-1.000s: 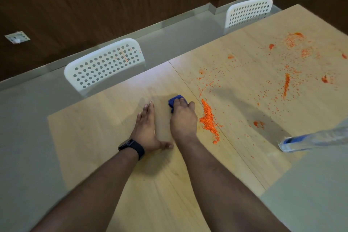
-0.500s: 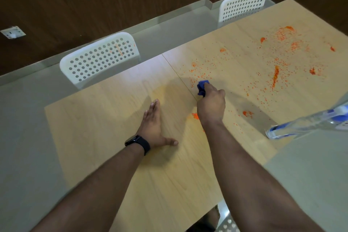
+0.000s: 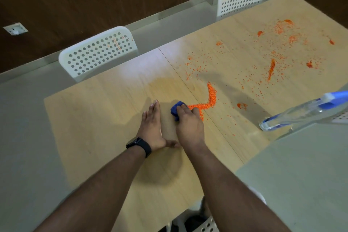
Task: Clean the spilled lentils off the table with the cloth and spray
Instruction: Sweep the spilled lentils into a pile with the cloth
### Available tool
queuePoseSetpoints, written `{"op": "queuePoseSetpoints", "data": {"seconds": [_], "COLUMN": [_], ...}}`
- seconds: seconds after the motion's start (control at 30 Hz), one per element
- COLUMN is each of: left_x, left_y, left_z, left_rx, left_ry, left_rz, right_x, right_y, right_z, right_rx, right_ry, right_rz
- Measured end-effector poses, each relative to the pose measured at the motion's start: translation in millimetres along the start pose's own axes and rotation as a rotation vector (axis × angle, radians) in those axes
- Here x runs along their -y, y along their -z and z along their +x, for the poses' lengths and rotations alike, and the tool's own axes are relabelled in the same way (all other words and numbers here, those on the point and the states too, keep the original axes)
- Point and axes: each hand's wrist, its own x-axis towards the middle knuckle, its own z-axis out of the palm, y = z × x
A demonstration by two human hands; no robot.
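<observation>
On the table: pretty much everything sits on the light wooden table [image 3: 105, 137], which has a seam running across it
Cloth: small blue cloth [image 3: 176, 109], bunched up under the right hand, near the middle of the table
Right hand: the right hand [image 3: 189, 126] has its fingers curled over the cloth, pressing it down on the wood
Lentils: orange lentils [image 3: 211, 98] swept into a curved ridge that touches the cloth's right side, plus loads more scattered in patches and streaks across the far right half
Left hand: the left hand [image 3: 152, 128] lies flat on the table just beside the right one, fingers straight, thumb out, holding nothing
Watch: black watch [image 3: 140, 146] on the left wrist
Spray: clear spray bottle [image 3: 301, 115] with a blue head at the right edge of the table, well apart from both hands
Chairs: white perforated chair [image 3: 99, 51] at the far side, another white chair [image 3: 241, 0] further right
</observation>
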Motion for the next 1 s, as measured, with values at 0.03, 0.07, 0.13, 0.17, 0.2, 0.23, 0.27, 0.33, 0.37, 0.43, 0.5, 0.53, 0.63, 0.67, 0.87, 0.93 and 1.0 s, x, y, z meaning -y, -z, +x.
{"op": "queuePoseSetpoints", "data": {"seconds": [0.03, 0.07, 0.13, 0.17, 0.2, 0.23, 0.27, 0.33, 0.37, 0.43, 0.5, 0.53, 0.63, 0.67, 0.87, 0.93, 1.0], "left_x": [-4.4, -9.2, -13.3, -15.7, -16.9, -17.6, -16.5, -13.5, -10.1, 0.2, 16.3, 25.6, 55.0, 62.8, 96.2, 99.0, 101.6], "left_y": [-1.7, -3.3, -4.4, -5.2, -4.9, -4.4, -4.8, -3.9, -3.3, -1.1, 1.2, 1.6, 3.5, 3.0, -6.6, -11.4, -13.5], "left_z": [-1.3, -3.6, -6.5, -8.3, -10.0, -13.1, -14.9, -23.1, -27.9, -41.0, -57.4, -64.6, -92.9, -102.8, -146.4, -152.1, -157.7], "left_rx": [-0.004, -0.004, -0.003, -0.005, -0.004, -0.002, 0.002, -0.001, -0.007, -0.034, -0.091, -0.115, -0.156, -0.165, -0.199, -0.201, -0.200], "left_ry": [0.011, 0.026, 0.059, 0.070, 0.085, 0.099, 0.110, 0.123, 0.126, 0.129, 0.137, 0.150, 0.199, 0.212, 0.274, 0.265, 0.259], "left_rz": [0.002, -0.003, -0.022, -0.029, -0.038, -0.047, -0.057, -0.073, -0.090, -0.120, -0.115, -0.107, -0.091, -0.087, -0.148, -0.155, -0.175], "right_x": [-9.8, -21.8, -44.6, -56.3, -66.1, -73.7, -78.3, -77.3, -72.9, -57.8, -37.1, -28.3, -3.1, 2.8, 36.0, 44.2, 55.0], "right_y": [3.3, 7.7, 16.8, 22.9, 27.7, 32.3, 35.3, 38.3, 36.9, 30.1, 19.1, 13.5, 0.9, -1.1, -17.4, -26.4, -38.4], "right_z": [3.6, 7.6, 17.5, 20.9, 23.6, 24.0, 22.9, 14.1, 7.2, -9.1, -25.9, -32.8, -52.0, -56.9, -95.3, -110.1, -124.9], "right_rx": [-0.019, -0.040, -0.070, -0.080, -0.090, -0.106, -0.128, -0.160, -0.158, -0.120, -0.051, -0.017, 0.042, 0.047, -0.001, 0.028, 0.104], "right_ry": [-0.034, -0.073, -0.139, -0.166, -0.190, -0.207, -0.214, -0.174, -0.130, -0.023, 0.074, 0.112, 0.197, 0.219, 0.444, 0.530, 0.629], "right_rz": [0.000, 0.002, 0.000, 0.002, 0.009, 0.019, 0.028, 0.043, 0.058, 0.096, 0.129, 0.134, 0.137, 0.134, 0.068, 0.056, 0.024]}}
